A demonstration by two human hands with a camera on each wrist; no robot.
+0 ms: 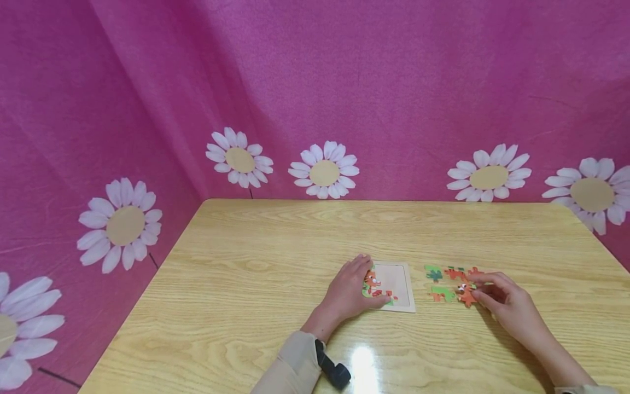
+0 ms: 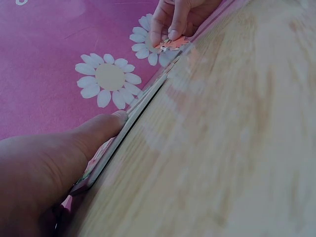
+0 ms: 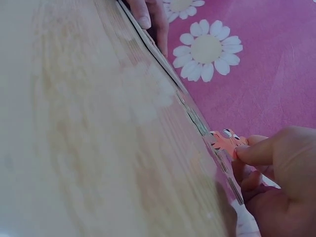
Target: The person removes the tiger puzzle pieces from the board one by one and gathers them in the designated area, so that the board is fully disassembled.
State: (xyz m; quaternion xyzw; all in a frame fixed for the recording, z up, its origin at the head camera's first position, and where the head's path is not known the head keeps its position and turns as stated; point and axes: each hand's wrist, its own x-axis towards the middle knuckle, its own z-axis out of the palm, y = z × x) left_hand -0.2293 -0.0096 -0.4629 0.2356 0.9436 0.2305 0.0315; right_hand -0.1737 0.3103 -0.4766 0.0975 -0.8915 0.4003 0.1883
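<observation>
In the head view, my left hand (image 1: 346,287) holds the left side of a square wooden puzzle tray (image 1: 412,303), its thumb lying over the near edge. A few joined puzzle pieces (image 1: 372,279) with orange and green print lie inside the tray, partly covered by that hand. My right hand (image 1: 512,306) pinches an orange puzzle piece (image 1: 465,295) with a printed eye between thumb and fingers. The right wrist view shows this orange piece (image 3: 228,142) tilted up above the tabletop. Left of and behind it lie loose pieces, including a green one (image 1: 433,273) and a green-and-orange one (image 1: 445,294).
Beneath everything is a wood-grain table (image 1: 236,284). A pink curtain (image 1: 394,82) with white daisies hangs behind it and along the left side. More loose pieces, such as an orange-and-green one (image 1: 455,273), lie by the right fingers.
</observation>
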